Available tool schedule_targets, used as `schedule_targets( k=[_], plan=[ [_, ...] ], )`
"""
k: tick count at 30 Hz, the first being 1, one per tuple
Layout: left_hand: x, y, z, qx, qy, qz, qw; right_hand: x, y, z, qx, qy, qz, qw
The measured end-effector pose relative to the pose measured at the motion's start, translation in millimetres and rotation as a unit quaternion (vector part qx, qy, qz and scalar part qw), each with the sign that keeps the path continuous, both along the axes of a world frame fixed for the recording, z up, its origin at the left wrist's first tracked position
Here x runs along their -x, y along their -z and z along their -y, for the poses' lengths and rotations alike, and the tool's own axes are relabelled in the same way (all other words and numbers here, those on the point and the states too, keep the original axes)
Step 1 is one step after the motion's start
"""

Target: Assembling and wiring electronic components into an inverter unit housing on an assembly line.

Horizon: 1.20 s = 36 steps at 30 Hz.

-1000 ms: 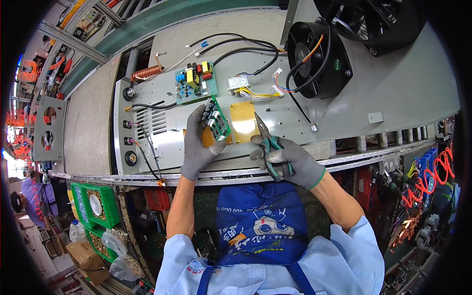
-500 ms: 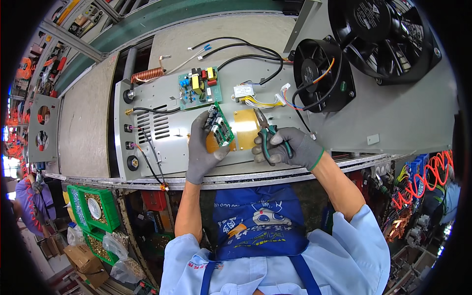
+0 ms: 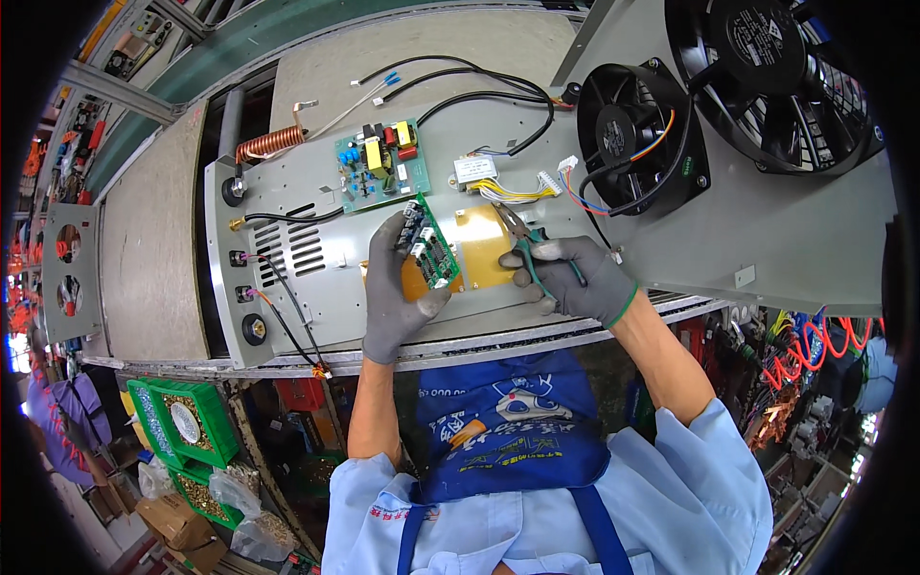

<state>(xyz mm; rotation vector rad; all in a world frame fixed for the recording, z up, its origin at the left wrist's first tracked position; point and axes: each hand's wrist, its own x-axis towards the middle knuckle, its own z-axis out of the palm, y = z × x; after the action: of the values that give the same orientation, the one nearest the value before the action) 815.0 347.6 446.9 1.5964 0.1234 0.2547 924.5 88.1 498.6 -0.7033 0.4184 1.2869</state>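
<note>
My gloved left hand (image 3: pixel 391 292) grips a small green circuit board (image 3: pixel 434 251) by its edge, tilted above the grey metal chassis (image 3: pixel 331 321). In my right hand (image 3: pixel 583 280), also gloved, is a pair of pliers (image 3: pixel 529 251) with dark green handles; the jaws point up and left over a yellow-brown insulating sheet (image 3: pixel 484 244). Just beyond the left hand lies a larger circuit board (image 3: pixel 381 165) with yellow and red components. A white-labelled transformer (image 3: pixel 474 171) with yellow and white wires rests on the chassis beyond the pliers.
Two black fans (image 3: pixel 632 144) (image 3: pixel 767 72) stand on a grey panel at the right. A copper coil (image 3: pixel 271 142) is at the far left of the chassis, and black cables (image 3: pixel 498 94) loop across its back. Green bins of small hardware (image 3: pixel 196 422) sit below the bench at left.
The pliers' handles have turned and shifted slightly within my right hand. My left hand keeps hold of the small circuit board. The whole view has shifted a little.
</note>
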Motion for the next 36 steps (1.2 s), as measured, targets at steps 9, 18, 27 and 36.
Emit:
schedule_targets(
  k=[9, 18, 27, 36],
  plan=[
    [-1.6, -8.1, 4.6, -0.007, -0.013, -0.033, 0.999, -5.0, 13.5, 0.3, 0.094, -0.09, 0.076, 0.989],
    [-3.6, -6.1, 3.3, -0.103, 0.012, -0.024, 0.994, -2.0, 18.5, 1.3, 0.095, -0.119, 0.132, 0.98],
    [-29.1, -50.4, 11.6, -0.438, 0.145, 0.072, 0.884, 10.8, 5.0, 13.7, 0.056, -0.06, 0.159, 0.984],
    [-42.7, -60.6, 23.1, -0.446, 0.198, 0.038, 0.872, 8.4, 4.5, 10.9, 0.08, 0.009, 0.17, 0.982]
  ],
)
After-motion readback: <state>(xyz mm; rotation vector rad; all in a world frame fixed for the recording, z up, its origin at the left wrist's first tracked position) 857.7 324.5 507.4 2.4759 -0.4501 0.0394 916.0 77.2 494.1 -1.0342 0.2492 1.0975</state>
